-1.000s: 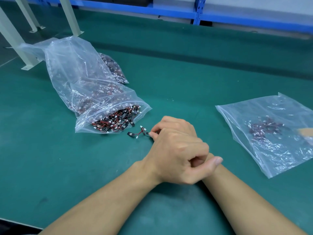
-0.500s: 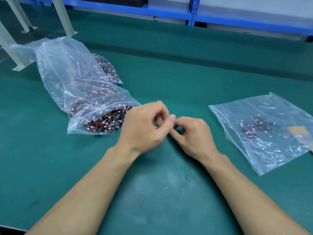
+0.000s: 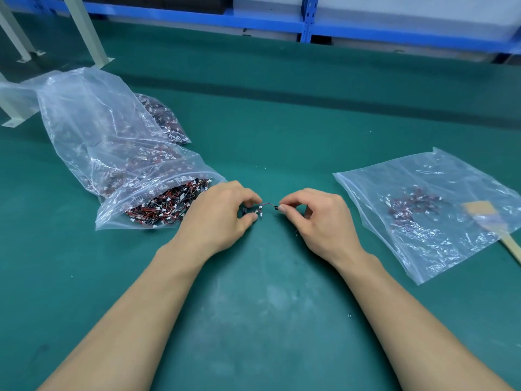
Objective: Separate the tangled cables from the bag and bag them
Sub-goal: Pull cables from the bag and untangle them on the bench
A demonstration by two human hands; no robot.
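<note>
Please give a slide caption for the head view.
The left hand and right hand pinch one small cable between the full bag and the nearly empty bag.

Red, black and white cables [image 3: 163,207], clear plastic bag [image 3: 423,176], teal-green table [image 3: 253,306], blue shelving [image 3: 197,18], cream posts [image 3: 84,29].

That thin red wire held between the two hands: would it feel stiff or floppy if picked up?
Probably floppy: the cable bends in a soft curve between the left hand and right hand. Likely very light, since fingertip pinches alone hold it. Its small white connectors look apt to snag.
</note>
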